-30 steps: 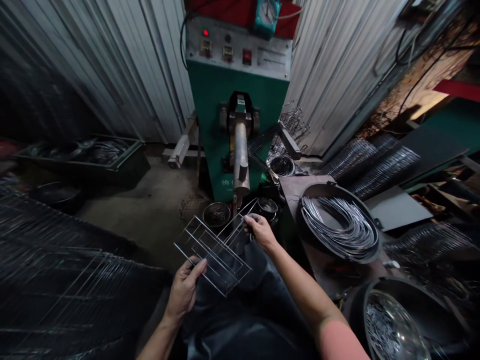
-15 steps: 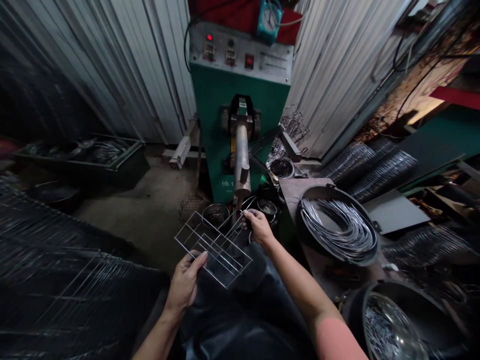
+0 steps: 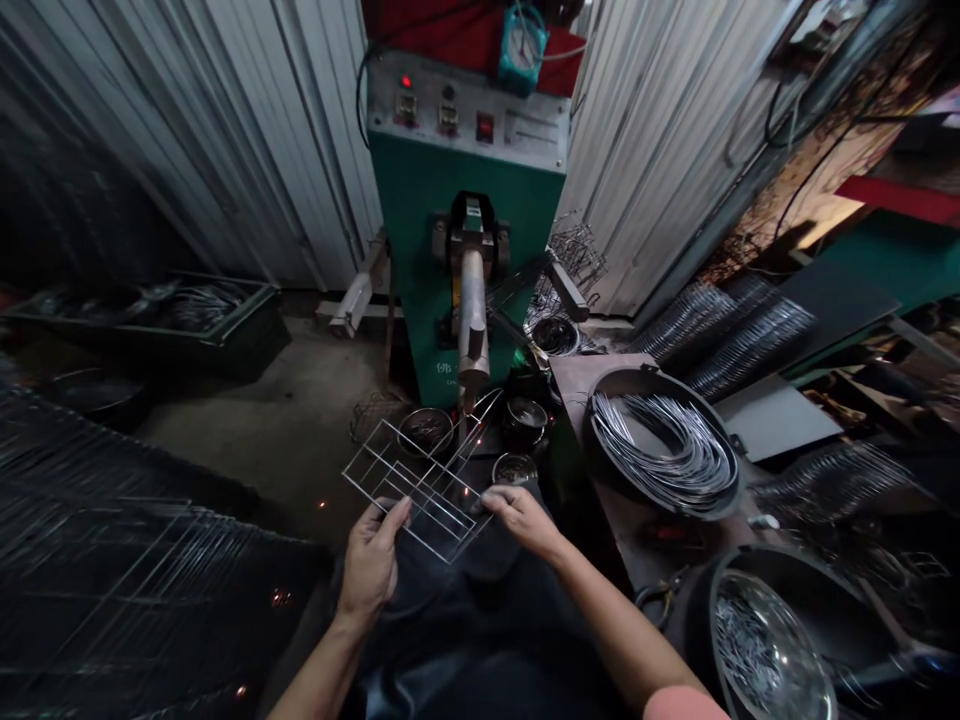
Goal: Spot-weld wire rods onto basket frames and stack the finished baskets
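Note:
A flat rectangular wire rack is held out in front of me, its far corner reaching under the tip of a spot welder's metal arm. A bent wire loop stands at that far end, by the arm's tip. My left hand is closed on the rack's near left edge, thumb on top. My right hand pinches the rack's right corner, fingers pressed together. Small orange sparks fly around the rack and over the floor.
Behind stands the green welder body. To the right, a round black pan holds bent wires, and a metal bowl holds small metal pieces. Stacked wire racks fill the left. Small bowls sit below the arm.
My right hand has moved from the wire loop near the welder's tip down to the rack's right corner. Sparks have appeared. The view has shifted slightly.

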`<state>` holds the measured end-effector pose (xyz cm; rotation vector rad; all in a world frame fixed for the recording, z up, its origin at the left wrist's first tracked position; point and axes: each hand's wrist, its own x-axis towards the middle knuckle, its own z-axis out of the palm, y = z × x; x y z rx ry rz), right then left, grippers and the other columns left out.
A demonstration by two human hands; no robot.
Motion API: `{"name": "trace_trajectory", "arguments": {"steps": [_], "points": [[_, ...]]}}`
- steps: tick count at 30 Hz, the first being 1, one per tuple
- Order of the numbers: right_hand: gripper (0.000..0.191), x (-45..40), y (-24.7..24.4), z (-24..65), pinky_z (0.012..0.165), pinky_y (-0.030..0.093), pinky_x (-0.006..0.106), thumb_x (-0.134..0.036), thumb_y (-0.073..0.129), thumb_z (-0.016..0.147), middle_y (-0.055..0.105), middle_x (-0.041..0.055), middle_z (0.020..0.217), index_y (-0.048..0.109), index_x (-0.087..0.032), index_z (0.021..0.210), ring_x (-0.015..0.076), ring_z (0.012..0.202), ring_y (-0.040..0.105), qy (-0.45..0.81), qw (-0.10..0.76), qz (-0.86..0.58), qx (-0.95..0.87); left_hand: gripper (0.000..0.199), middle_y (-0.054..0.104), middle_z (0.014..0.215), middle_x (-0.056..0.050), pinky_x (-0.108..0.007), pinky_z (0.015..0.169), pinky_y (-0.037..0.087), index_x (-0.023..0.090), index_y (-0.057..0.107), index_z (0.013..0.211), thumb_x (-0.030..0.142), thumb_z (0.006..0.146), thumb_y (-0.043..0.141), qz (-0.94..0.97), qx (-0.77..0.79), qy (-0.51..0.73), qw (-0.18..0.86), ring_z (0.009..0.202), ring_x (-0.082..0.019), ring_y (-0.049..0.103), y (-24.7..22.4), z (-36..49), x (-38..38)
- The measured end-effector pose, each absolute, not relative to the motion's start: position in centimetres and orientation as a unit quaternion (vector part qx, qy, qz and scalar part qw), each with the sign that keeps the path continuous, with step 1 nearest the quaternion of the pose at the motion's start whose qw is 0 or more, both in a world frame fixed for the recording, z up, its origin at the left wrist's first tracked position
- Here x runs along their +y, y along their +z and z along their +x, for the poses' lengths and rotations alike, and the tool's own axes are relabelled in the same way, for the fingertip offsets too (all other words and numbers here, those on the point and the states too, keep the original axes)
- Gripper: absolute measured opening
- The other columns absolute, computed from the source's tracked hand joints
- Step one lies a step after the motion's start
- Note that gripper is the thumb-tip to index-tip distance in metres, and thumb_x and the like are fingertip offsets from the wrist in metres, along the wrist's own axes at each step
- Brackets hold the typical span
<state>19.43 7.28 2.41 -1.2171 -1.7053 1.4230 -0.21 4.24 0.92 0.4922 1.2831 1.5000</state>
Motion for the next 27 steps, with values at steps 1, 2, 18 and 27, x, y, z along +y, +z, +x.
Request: {"name": "trace_trajectory", "arguments": {"steps": [1, 2, 18, 27], "points": [[0.037, 7.0, 2.3, 19.2, 0.062, 0.038, 0.024, -0.046, 0.045, 0.084, 0.058, 0.0005, 0.066, 0.061, -0.016, 0.070, 0.0135, 0.066, 0.051, 0.517, 0.308, -0.467, -0.648, 0.030, 0.052, 0.055, 0.005, -0.019, 0.057, 0.040, 0.016, 0.056, 0.058, 0.036, 0.052, 0.077, 0.209, 0.536, 0.630, 0.521, 0.056, -0.008, 0.047, 0.8, -0.2, 4.2], [0.036, 7.0, 2.2, 19.0, 0.061, 0.037, 0.023, -0.046, 0.044, 0.085, 0.056, 0.0004, 0.065, 0.061, -0.016, 0.070, 0.0133, 0.065, 0.050, 0.500, 0.317, -0.474, -0.652, 0.029, 0.053, 0.056, 0.005, -0.019, 0.056, 0.040, 0.016, 0.057, 0.058, 0.036, 0.052, 0.077, 0.210, 0.537, 0.634, 0.516, 0.056, -0.008, 0.047, 0.8, -0.2, 4.2], [0.028, 8.5, 1.7, 16.8, 0.057, 0.034, 0.021, -0.036, 0.046, 0.085, 0.051, -0.0017, 0.061, 0.057, -0.017, 0.068, 0.0116, 0.061, 0.046, 0.453, 0.326, -0.486, -0.673, 0.032, 0.055, 0.053, 0.005, -0.019, 0.054, 0.039, 0.016, 0.056, 0.059, 0.036, 0.046, 0.077, 0.174, 0.556, 0.618, 0.528, 0.053, -0.008, 0.048, 1.7, -1.1, 5.3], [0.041, 5.3, 0.9, 17.8, 0.063, 0.043, 0.026, -0.049, 0.038, 0.086, 0.058, 0.0037, 0.068, 0.060, -0.017, 0.074, 0.0157, 0.065, 0.054, 0.437, 0.317, -0.471, -0.698, 0.028, 0.061, 0.068, 0.001, -0.025, 0.066, 0.042, 0.017, 0.060, 0.074, 0.040, 0.061, 0.070, 0.268, 0.563, 0.603, 0.497, 0.066, -0.014, 0.054, -0.3, -1.2, 2.6]]}}
